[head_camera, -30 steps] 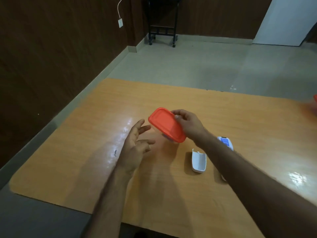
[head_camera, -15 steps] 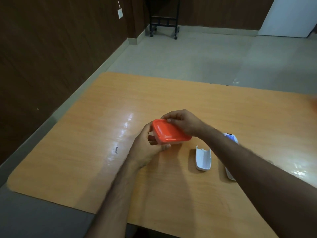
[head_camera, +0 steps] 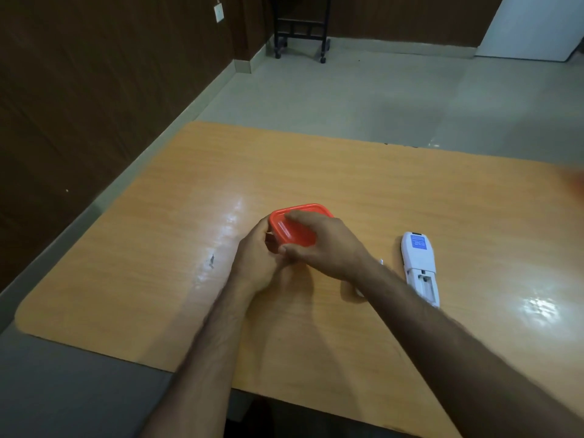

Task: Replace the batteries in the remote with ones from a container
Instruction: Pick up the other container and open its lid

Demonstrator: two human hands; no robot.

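Note:
A small container with an orange lid is held over the middle of the wooden table. My left hand grips its near left side from below. My right hand lies over the lid, fingers curled on its top and near edge. What is inside the container is hidden. The white remote lies face down to the right, its battery compartment open toward me. The remote's loose back cover is almost wholly hidden behind my right forearm.
The table's left edge runs along a dark wood-panelled wall. Beyond the far edge is grey floor with a black wheeled stand. A blurred reddish patch shows at the table's far right.
The container came down from a tilted hold in my right hand alone. My left hand closed on its side, and my right hand shifted over the lid. The view tilted downward.

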